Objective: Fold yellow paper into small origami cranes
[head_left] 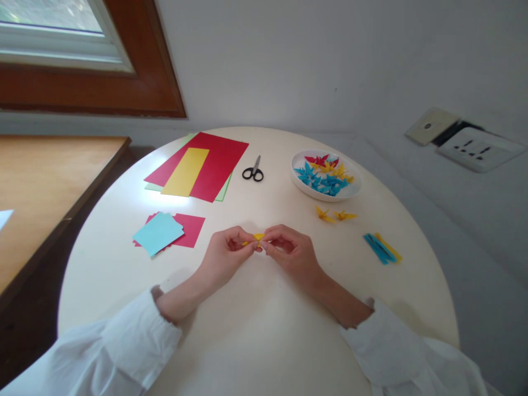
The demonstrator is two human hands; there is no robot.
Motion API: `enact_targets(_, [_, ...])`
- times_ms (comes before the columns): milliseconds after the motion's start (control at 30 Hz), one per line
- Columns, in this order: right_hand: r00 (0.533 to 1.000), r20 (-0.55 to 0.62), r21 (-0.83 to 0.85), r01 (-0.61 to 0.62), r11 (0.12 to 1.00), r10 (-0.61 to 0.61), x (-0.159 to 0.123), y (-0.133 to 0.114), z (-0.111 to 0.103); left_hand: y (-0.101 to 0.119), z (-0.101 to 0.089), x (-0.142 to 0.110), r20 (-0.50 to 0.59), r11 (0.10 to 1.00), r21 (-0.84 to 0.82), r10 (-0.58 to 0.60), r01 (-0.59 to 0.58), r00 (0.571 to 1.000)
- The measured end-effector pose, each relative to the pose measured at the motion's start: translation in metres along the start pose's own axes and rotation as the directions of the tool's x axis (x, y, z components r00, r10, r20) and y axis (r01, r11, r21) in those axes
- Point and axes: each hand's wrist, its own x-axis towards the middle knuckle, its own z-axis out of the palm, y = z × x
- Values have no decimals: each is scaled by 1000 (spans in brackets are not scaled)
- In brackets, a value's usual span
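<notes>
Head view: your left hand (225, 254) and right hand (296, 252) both pinch the yellow paper piece (259, 237) in their fingertips, over the middle of the white table (256, 313), nearer than the scissors (254, 168) and left of the loose yellow folded pieces (324, 215). Pull unevenly and you could tear it or skew a crease; loosen either pinch and it might slip. It looks small, bright and folded, but your fingers hide most of it, so you can't tell its full shape.
</notes>
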Motion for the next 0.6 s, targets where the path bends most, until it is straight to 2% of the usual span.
enact_targets(600, [1000,-14,1,-23,1000,23,0,0,2,-2,0,1,6,1000,-9,-5,5,1000])
